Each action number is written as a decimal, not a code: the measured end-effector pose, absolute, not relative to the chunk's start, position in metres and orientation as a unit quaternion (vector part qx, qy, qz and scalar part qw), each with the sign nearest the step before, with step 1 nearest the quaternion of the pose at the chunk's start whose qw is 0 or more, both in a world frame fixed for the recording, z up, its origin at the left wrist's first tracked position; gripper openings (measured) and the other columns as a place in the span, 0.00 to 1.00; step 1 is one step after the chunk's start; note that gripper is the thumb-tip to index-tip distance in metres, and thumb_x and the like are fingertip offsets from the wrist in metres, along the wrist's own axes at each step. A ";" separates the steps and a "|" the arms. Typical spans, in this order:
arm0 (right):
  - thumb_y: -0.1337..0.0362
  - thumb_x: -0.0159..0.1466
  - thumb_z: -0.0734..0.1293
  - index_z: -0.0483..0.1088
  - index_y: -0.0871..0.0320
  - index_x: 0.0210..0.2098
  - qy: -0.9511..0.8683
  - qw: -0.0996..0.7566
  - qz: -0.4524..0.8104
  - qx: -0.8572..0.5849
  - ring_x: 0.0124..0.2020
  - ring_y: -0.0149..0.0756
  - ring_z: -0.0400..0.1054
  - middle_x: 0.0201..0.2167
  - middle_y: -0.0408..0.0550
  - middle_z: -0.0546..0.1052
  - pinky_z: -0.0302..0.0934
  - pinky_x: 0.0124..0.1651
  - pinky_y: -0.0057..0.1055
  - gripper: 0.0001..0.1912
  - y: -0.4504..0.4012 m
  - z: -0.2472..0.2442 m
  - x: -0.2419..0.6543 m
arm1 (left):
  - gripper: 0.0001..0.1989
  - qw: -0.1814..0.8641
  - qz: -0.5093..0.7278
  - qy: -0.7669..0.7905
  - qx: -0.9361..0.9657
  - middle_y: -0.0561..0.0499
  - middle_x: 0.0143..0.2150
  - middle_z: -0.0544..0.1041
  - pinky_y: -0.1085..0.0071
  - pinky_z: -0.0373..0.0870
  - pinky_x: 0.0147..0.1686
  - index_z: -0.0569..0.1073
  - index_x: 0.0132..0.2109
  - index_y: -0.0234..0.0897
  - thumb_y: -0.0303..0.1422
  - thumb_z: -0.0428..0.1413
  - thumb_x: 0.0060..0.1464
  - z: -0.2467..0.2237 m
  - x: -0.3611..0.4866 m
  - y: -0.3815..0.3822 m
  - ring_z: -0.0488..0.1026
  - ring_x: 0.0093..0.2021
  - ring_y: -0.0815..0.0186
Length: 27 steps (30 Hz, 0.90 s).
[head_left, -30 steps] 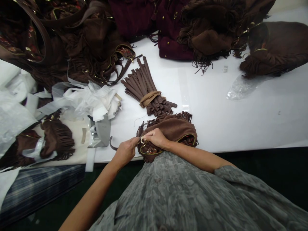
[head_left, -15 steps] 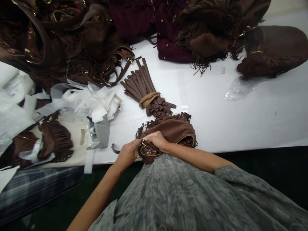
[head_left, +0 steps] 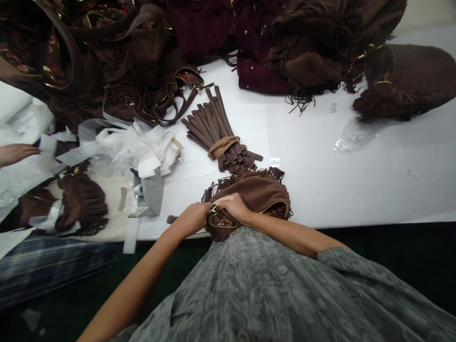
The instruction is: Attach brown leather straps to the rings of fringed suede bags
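Less strap [head_left: 171, 219] shows; a co-worker's hand [head_left: 18, 154] has appeared

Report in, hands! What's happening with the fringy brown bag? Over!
Left hand pinching brown strap; right hand gripping fringed bag beside gold hardware. Bag unzipped, patterned lining showing. Tied strap bundle just beyond bag, out of hands' way.

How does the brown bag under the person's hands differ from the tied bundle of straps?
The bag is rounded and fringed, with its mouth open; the bundle is narrow strips tied with a tan band. The left hand and right hand are at the bag; the bundle lies apart from both hands. Both things are brown.
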State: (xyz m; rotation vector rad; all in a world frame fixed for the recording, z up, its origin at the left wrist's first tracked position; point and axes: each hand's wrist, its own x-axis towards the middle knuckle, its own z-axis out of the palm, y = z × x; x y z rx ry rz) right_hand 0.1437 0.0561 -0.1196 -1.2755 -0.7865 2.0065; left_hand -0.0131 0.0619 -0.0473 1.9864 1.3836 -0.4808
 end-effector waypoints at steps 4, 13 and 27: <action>0.65 0.49 0.68 0.78 0.62 0.21 -0.284 0.326 0.760 -0.486 0.24 0.30 0.66 0.20 0.42 0.77 0.57 0.28 0.26 0.07 0.057 -0.126 0.144 | 0.10 0.352 -0.170 0.533 0.750 0.42 0.28 0.77 0.67 0.64 0.31 0.70 0.33 0.36 0.18 0.49 0.50 -0.048 -0.008 0.064 0.75 0.31 0.55; 0.56 0.45 0.75 0.80 0.63 0.27 -0.236 0.299 0.828 -0.411 0.30 0.35 0.71 0.27 0.49 0.80 0.64 0.37 0.31 0.17 0.065 -0.123 0.152 | 0.18 0.504 -0.091 0.480 0.712 0.52 0.20 0.72 0.74 0.65 0.26 0.66 0.23 0.39 0.36 0.44 0.60 -0.051 -0.020 0.075 0.69 0.22 0.67; 0.59 0.44 0.77 0.81 0.61 0.32 -0.185 0.292 0.847 -0.403 0.35 0.37 0.74 0.32 0.51 0.82 0.64 0.45 0.33 0.17 0.071 -0.118 0.151 | 0.12 0.353 -0.109 0.583 0.724 0.37 0.38 0.79 0.65 0.68 0.35 0.70 0.43 0.33 0.21 0.47 0.55 -0.054 -0.006 0.044 0.77 0.38 0.53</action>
